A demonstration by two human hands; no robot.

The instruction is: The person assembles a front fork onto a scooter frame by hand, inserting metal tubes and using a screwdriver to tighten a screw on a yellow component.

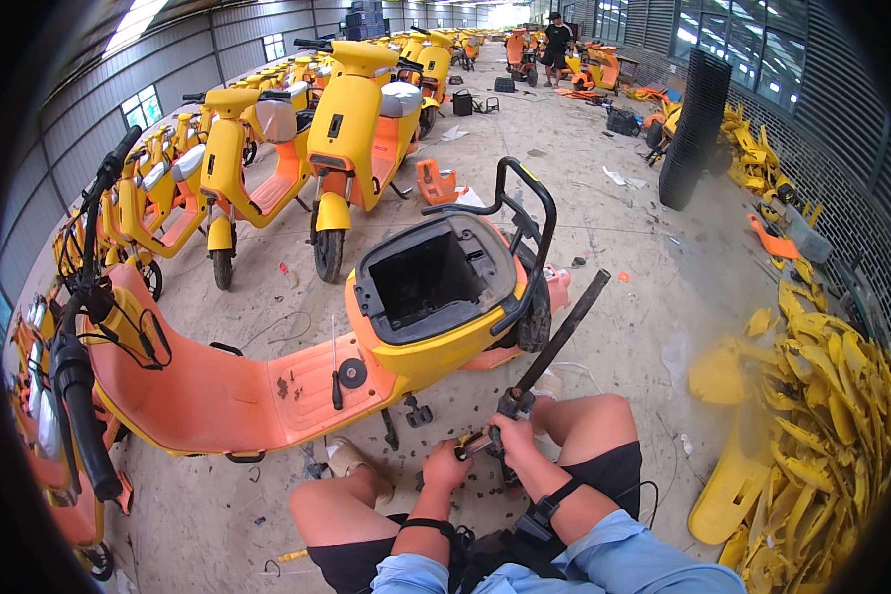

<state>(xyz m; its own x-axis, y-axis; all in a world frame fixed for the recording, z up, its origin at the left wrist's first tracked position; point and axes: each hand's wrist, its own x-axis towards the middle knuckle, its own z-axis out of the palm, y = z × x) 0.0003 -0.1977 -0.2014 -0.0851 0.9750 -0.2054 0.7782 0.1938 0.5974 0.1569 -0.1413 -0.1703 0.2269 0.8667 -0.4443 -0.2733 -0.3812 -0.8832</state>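
My left hand [448, 465] is closed around a short tool [474, 445] with a black and yellow handle; its kind is not clear. Beside it, my right hand [513, 439] grips the lower end of a long black tube [576, 324], by the dark metal clamp [514, 401] there. The tube slants up and away to the right, and the tool's far end meets my right hand. Just ahead stands a yellow and orange scooter [436, 342] with its seat off and the black compartment exposed. On its footboard lie a long screwdriver [337, 390] and a black disc [352, 373].
Rows of yellow scooters [351, 129] stand at the left. A heap of yellow plastic panels [812, 436] lies close on the right, behind it a tall stack of black baskets [693, 129]. Dark crumbs litter the concrete floor [604, 233]. Far back, a person [557, 45] stands among scooters.
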